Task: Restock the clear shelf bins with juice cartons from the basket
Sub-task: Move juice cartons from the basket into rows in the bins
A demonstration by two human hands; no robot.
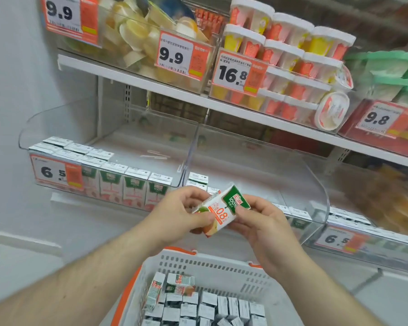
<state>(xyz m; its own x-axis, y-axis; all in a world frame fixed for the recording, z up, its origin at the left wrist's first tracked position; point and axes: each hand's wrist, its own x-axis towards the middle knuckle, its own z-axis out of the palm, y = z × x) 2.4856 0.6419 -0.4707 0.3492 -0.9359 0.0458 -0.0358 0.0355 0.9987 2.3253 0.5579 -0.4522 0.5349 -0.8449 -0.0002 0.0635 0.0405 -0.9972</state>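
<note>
— Where is the small white-and-green juice carton (223, 209) sitting?
— Both hands are pinching it, left hand (181, 214) and right hand (260, 223), tilted, just below the clear plastic shelf bin (316, 184).

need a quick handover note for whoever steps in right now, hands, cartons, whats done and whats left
Hands: left hand and right hand both grip one juice carton, held tilted above the basket in front of the shelf.
Things: the basket holds many cartons, most packed upright, a couple loose on top. The left clear bin has cartons along its front and left side. The middle bin has only a few at its front.
Done: left bin partly filled.
Left: place the held carton, then empty the basket into the bins.
</note>
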